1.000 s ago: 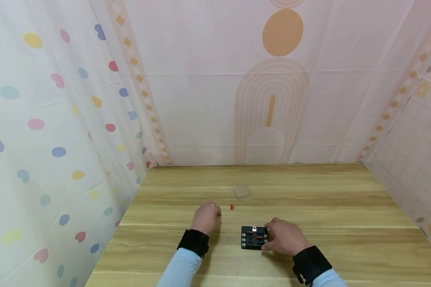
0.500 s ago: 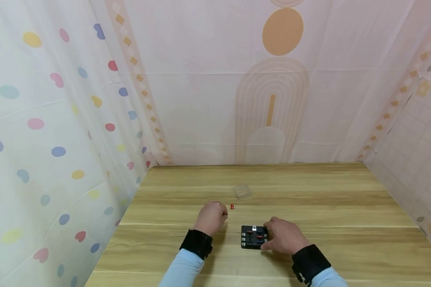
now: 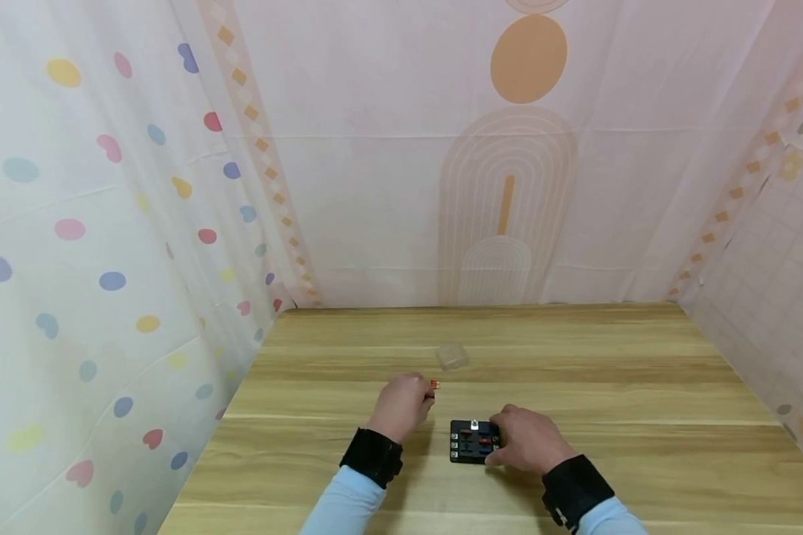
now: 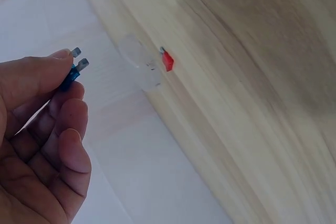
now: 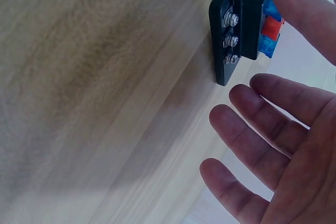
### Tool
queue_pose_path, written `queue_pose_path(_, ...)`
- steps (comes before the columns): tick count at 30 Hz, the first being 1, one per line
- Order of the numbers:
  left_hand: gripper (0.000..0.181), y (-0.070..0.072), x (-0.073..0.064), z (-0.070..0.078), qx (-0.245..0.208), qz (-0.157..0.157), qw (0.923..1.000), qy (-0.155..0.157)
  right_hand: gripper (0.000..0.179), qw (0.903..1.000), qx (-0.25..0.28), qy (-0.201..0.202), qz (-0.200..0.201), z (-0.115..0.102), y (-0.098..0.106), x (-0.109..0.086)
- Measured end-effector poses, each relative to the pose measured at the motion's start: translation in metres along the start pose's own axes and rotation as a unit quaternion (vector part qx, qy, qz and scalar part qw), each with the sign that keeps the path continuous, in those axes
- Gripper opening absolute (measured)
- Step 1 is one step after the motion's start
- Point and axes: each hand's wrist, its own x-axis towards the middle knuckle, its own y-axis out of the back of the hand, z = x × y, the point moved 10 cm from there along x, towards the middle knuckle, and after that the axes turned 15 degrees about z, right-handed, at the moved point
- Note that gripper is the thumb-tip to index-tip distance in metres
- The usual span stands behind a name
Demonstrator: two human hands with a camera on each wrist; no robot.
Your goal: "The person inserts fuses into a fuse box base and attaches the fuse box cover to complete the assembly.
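Note:
In the head view my left hand (image 3: 401, 407) is above the table, just left of a red blade fuse (image 3: 435, 385). The left wrist view shows its thumb and forefinger pinching a blue blade fuse (image 4: 69, 78), metal prongs pointing outward. My right hand (image 3: 530, 440) lies at the right side of a black fuse block (image 3: 465, 446). In the right wrist view its thumb overlaps the block's edge, and the other fingers extend loosely with a visible gap from it. Blue and red fuses (image 5: 271, 27) sit in the block, beside a row of screw terminals (image 5: 230, 40).
A clear plastic cover (image 3: 452, 357) lies behind the red fuse on the wooden table (image 3: 616, 386). Patterned curtains (image 3: 375, 208) hang behind the table and along both sides.
My left hand has moved right and slightly away from me, up beside the red fuse, partly covering it in the head view. The right hand and fuse block have stayed nearly still.

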Motion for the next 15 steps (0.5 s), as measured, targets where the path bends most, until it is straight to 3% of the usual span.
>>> queue_pose_path(15,0.013,0.01,0.001,0.02,0.002,0.034,0.9982,-0.051,0.066,0.9999,-0.008,0.014,0.0,-0.004,-0.003,0.001)
